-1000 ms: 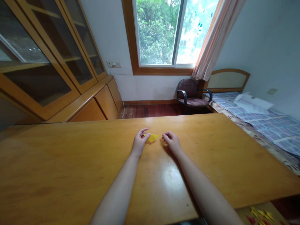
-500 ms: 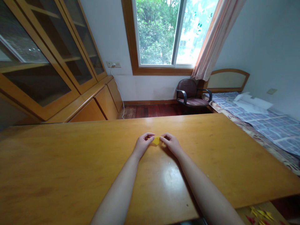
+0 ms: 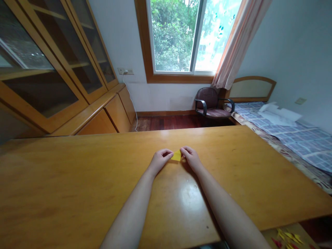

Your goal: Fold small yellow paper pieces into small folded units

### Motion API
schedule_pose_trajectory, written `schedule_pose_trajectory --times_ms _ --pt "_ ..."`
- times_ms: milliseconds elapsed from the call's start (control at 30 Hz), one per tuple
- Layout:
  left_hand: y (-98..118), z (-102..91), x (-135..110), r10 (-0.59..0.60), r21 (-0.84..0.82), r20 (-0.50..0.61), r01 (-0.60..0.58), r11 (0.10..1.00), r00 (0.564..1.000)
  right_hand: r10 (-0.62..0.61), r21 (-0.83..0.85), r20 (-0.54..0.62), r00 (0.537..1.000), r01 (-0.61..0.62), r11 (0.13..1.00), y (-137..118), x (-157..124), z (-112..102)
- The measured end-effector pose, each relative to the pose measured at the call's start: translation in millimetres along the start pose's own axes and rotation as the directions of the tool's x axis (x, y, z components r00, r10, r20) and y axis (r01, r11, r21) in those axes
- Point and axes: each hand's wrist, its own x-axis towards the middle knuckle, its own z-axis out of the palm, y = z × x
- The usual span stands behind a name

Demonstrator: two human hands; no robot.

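A small yellow folded paper piece (image 3: 177,156) is held just above the wooden table (image 3: 77,180), near its middle. My left hand (image 3: 159,160) pinches the paper's left side with curled fingers. My right hand (image 3: 191,157) pinches its right side, thumb and fingertips pressed on the paper. Both forearms reach in from the near edge of the table.
Several small yellow and red folded paper pieces (image 3: 287,238) lie below the table's near right corner. A dark armchair (image 3: 211,103) stands under the window. A bed (image 3: 293,135) runs along the right, and glass-door wooden cabinets (image 3: 52,69) line the left wall.
My hands have come closer together around the yellow paper. The paper, a wider flat shape a second ago, now shows as a smaller triangle between my fingertips.
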Motion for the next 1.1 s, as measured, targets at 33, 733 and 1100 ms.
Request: schedule_pose_trajectory --times_ms 33,733,1100 --pt "0.4 0.0 -0.1 0.002 0.000 0.002 -0.002 1.000 1.000 -0.002 -0.012 0.001 1.000 0.002 1.000 -0.8 -0.1 0.0" --pt "3.8 0.0 -0.3 0.020 0.036 0.008 -0.020 0.999 1.000 -0.057 -0.155 0.114 0.992 0.075 0.985 6.5 -2.5 3.4" --pt "5.5 -0.2 -2.1 0.029 0.045 0.033 -0.031 0.999 0.999 -0.062 -0.133 0.105 0.993 0.076 0.988 3.7 -4.1 3.8"
